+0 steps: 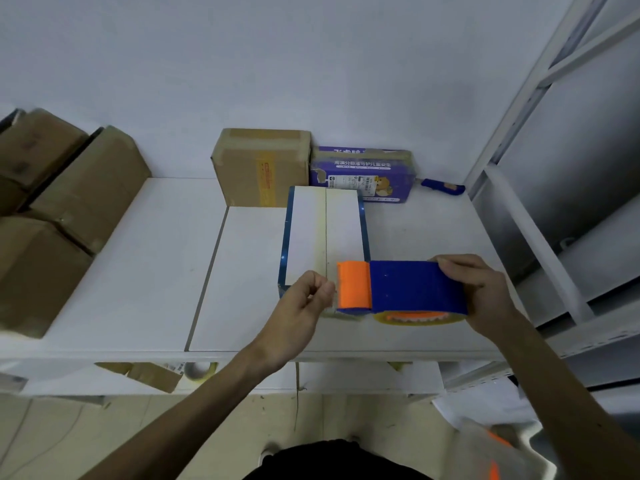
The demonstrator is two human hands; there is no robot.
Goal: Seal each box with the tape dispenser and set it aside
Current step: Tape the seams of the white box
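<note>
Head | right fingers (450, 264) curled round dispenser (417, 285), held at box (311, 230) near end to start the seam | left fingers (320, 285) pinched just beside roller (353, 287), seemingly on tape end (334, 296)

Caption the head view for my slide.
Right hand holds blue tape dispenser at white box, left hand curled by its orange roller.

Right hand (481, 292) grips tape dispenser (405, 289) over box (322, 233).

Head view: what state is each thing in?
white box: flaps closed, flat on shelf.
tape dispenser: held at the white box's near end.
right hand: grips tape dispenser.
left hand: apparently pinches tape end.
brown box: taped shut.
purple box: taped shut.
</note>
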